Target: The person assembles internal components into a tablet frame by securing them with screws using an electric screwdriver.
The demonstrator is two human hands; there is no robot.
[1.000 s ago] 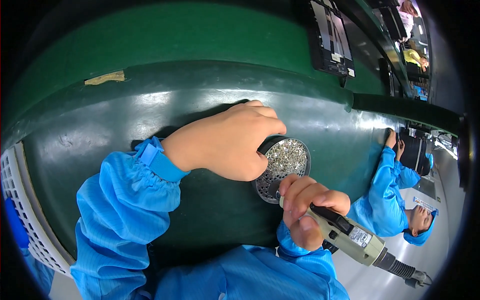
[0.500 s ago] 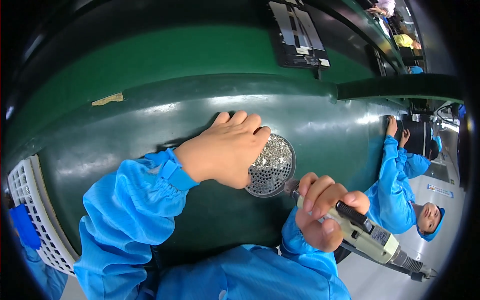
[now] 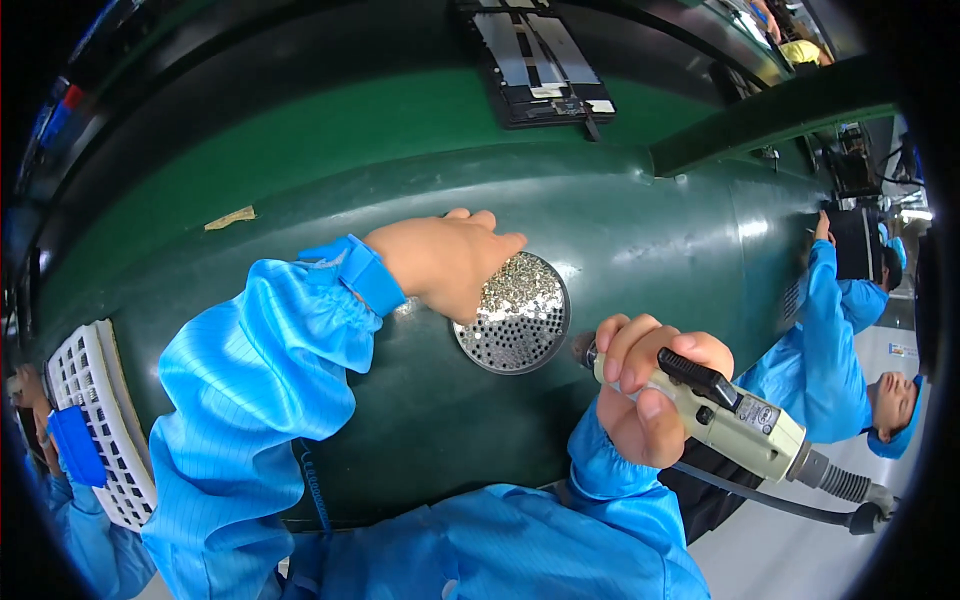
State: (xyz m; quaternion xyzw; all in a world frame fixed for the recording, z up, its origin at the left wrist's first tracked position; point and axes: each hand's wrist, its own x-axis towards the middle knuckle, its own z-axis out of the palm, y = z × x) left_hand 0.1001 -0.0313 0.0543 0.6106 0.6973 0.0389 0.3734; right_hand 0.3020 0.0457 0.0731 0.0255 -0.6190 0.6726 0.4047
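Your right hand [image 3: 650,395] has its grip closed around a cream electric screwdriver [image 3: 735,420], whose tip hangs just beside the round tray of small screws [image 3: 515,315] without touching it. Your left hand [image 3: 445,262] rests over the tray's upper left edge, fingers curled down among the screws; whether a screw is pinched there is hidden, so I cannot tell. The tray sits on the dark green table [image 3: 420,420] between your hands. The flat black device [image 3: 540,65] lies well apart on the green belt beyond, so by the look of it picking is under way and driving is not yet begun.
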